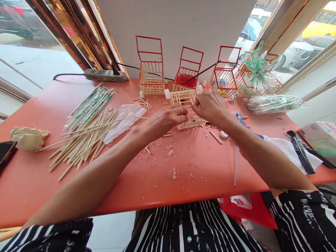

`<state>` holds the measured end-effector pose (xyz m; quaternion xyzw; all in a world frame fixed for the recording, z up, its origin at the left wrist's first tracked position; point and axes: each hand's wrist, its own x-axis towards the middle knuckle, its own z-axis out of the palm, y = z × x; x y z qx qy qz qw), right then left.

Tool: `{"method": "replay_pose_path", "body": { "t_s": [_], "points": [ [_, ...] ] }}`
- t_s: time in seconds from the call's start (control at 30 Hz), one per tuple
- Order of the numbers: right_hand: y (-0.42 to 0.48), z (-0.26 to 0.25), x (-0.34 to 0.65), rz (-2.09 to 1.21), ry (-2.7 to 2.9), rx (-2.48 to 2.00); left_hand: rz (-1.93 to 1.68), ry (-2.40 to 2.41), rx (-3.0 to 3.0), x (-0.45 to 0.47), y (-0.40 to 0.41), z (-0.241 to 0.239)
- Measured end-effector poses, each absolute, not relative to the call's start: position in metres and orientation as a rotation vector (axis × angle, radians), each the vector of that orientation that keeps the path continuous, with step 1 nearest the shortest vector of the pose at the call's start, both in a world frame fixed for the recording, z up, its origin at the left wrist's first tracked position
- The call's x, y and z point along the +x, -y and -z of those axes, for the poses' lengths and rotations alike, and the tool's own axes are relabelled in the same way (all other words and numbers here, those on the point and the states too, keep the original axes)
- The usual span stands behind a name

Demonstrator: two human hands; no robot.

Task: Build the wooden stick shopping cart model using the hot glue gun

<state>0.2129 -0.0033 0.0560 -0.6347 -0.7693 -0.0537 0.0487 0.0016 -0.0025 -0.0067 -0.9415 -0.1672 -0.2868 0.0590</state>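
A small model cart of thin wooden sticks (181, 97) lies tipped on the table between my hands, its white round wheels (167, 93) at the far side. My left hand (169, 117) has its fingers curled against the cart's left side. My right hand (211, 106) is closed at the cart's right side, thumb and forefinger pinched near a stick; the exact contact is partly hidden. Behind stand finished-looking carts with red rims and handles: one at left (151, 75), one in the middle holding a red container (186, 80), and one at right (224, 78).
Loose wooden sticks (78, 143) and wrapped chopstick packets (89, 105) lie at left, near a power strip (106, 75). A wrapped bundle (274, 104), a blue glue gun (240, 118), a clear glue stick (236, 166) and a tissue pack (319, 138) are at right. Scraps litter the orange table (157, 182).
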Motion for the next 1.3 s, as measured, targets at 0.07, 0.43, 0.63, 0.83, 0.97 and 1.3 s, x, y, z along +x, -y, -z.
{"method": "replay_pose_path", "body": {
  "t_s": [0.07,0.43,0.63,0.83,0.97,1.3],
  "points": [
    [0.004,-0.056,0.213,0.155,2.34,-1.938,0.819,0.508,-2.879,0.001,0.006,0.001],
    [0.009,-0.053,0.216,0.115,2.339,-1.92,0.845,0.543,-2.91,0.001,0.009,-0.003],
    [0.011,-0.053,0.215,0.091,2.316,-1.903,0.916,0.571,-2.913,0.001,0.008,0.002],
    [0.012,-0.052,0.212,0.085,2.292,-1.937,0.982,0.581,-2.921,0.002,0.004,0.009],
    [0.013,-0.05,0.212,0.086,2.273,-1.943,1.006,0.612,-2.954,0.002,0.004,0.008],
    [0.014,-0.048,0.213,0.071,2.256,-1.932,1.04,0.688,-2.972,0.001,0.008,0.007]
  ]
}}
